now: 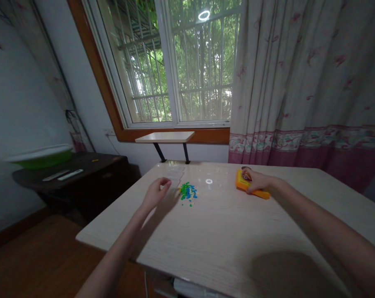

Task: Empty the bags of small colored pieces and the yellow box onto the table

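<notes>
My left hand (157, 191) hovers over the left part of the table, its fingers loosely bent and the thumb a little apart from them. I see nothing held in it. Just to its right lies a loose heap of small green, blue and yellow pieces (187, 191), too small to name. Clear, sheet-like outlines (174, 174) show on the tabletop beyond that hand. Farther right, my right hand (256, 181) grips a flat yellow-orange box (240, 182) with dark print on top. A small dark rounded thing (246, 168) shows at its far edge, partly behind the fingers.
The pale wooden table (212, 231) has a small raised shelf (165, 136) on black legs at its back edge. Left of it stands a dark side table (103, 174) bearing a green basin (46, 158) and a white strip (70, 174). A long curtain (286, 82) hangs behind.
</notes>
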The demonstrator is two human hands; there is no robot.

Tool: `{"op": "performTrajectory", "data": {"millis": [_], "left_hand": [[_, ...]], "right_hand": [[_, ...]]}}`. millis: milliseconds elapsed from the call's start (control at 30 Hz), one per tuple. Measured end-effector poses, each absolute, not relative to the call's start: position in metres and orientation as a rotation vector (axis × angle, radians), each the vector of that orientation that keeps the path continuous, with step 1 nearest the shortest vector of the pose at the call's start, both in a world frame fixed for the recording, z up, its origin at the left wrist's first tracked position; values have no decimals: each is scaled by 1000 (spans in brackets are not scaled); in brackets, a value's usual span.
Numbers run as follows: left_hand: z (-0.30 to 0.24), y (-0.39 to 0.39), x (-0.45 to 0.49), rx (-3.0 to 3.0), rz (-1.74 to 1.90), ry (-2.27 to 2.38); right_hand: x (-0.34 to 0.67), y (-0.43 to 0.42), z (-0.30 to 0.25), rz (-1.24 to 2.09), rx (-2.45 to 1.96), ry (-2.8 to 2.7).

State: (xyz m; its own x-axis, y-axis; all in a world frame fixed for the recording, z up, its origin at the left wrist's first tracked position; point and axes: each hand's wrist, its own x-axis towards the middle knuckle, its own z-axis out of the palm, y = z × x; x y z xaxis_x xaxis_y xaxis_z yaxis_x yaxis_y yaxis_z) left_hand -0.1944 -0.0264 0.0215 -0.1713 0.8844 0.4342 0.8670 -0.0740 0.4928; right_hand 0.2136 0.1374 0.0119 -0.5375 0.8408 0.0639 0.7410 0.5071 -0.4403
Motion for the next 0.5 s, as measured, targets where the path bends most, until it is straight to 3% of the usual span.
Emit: {"op": "performTrajectory", "data": {"millis": [100,300,500], "left_hand": [[27,-12,-163,2060,998,1598],[20,15,-129,1902,1108,1103],[11,10,-138,1744,1241,1018]], "right_hand": [[157,121,26,775,-1050,-2451],[48,100,32,1162,-542,-1983],[4,86,15,1124,-484,-1838]]}}
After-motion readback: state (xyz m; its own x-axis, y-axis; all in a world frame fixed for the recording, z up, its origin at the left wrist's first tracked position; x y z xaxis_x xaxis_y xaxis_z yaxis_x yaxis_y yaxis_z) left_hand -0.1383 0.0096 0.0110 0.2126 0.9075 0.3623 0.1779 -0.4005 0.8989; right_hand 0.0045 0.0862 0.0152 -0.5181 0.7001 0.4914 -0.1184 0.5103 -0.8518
